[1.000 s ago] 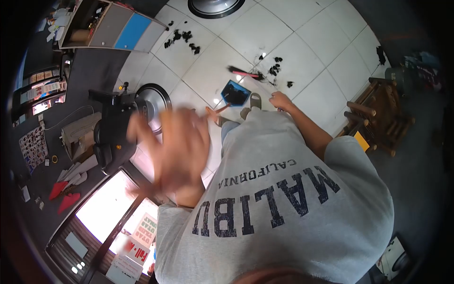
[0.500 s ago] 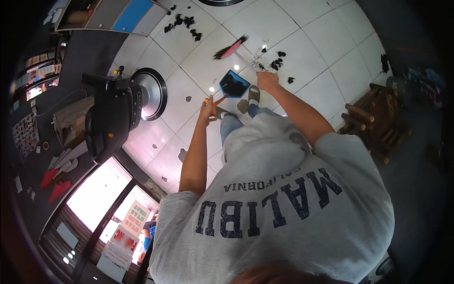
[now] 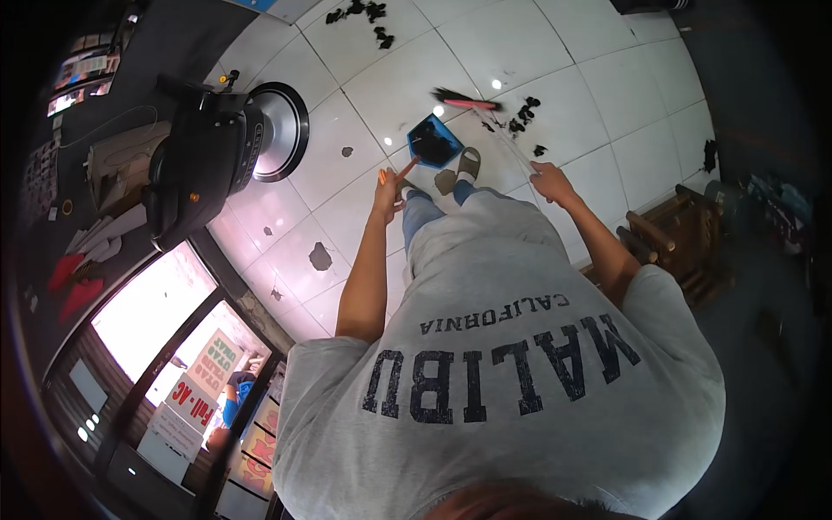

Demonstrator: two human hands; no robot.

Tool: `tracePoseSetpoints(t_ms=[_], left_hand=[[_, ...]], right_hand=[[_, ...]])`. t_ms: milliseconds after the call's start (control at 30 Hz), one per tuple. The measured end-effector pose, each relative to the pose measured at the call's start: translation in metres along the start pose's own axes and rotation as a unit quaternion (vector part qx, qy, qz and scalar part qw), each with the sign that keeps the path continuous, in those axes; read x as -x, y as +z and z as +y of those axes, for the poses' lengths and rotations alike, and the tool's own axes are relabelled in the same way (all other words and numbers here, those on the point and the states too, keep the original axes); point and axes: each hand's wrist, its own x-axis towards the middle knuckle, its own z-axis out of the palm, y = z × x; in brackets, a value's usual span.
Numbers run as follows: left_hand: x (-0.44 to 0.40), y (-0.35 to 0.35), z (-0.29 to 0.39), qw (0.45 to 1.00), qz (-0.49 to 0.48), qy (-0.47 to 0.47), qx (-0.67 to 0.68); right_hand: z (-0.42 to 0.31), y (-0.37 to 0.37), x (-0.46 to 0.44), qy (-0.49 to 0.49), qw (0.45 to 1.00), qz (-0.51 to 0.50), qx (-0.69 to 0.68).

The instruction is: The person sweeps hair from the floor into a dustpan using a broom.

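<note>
My left hand (image 3: 387, 192) is closed around the orange handle of a blue dustpan (image 3: 456, 154), whose pan rests on the floor in front of my feet. Dark hair lies inside the pan. In my right hand (image 3: 551, 184) is the pale stick of a broom (image 3: 472, 104). Its pink head with black bristles is on the tiles just beyond the dustpan, apart from my feet. Clumps of cut black hair (image 3: 524, 114) lie to the right of the broom head.
More hair clumps (image 3: 368, 12) are scattered at the far side. A black barber chair (image 3: 204, 165) on a round metal base (image 3: 286, 130) stands at left. On the right is a wooden rack (image 3: 672, 230). Worn dark patches (image 3: 321, 256) mark the tiled floor. Glass doors (image 3: 156, 303) are at lower left.
My right hand has moved right and toward me. The broom head has swung round to the right, and its stick now slants the other way. My view has shifted slightly.
</note>
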Motion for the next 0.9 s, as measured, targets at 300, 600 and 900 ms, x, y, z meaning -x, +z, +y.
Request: tracePoseSetpoints(t_ms=[300, 600, 900], left_hand=[[0.081, -0.032, -0.038, 0.978, 0.054, 0.015, 0.201], [0.098, -0.019, -0.029, 0.966, 0.073, 0.050, 0.241], [0.048, -0.010, 0.008, 0.985, 0.009, 0.051, 0.163]], right_hand=[[-0.092, 0.085, -0.105, -0.194, 0.937, 0.040, 0.288], [0.045, 0.029, -0.089, -0.179, 0.910, 0.046, 0.371], [0.139, -0.030, 0.002, -0.017, 0.968, 0.126, 0.218]])
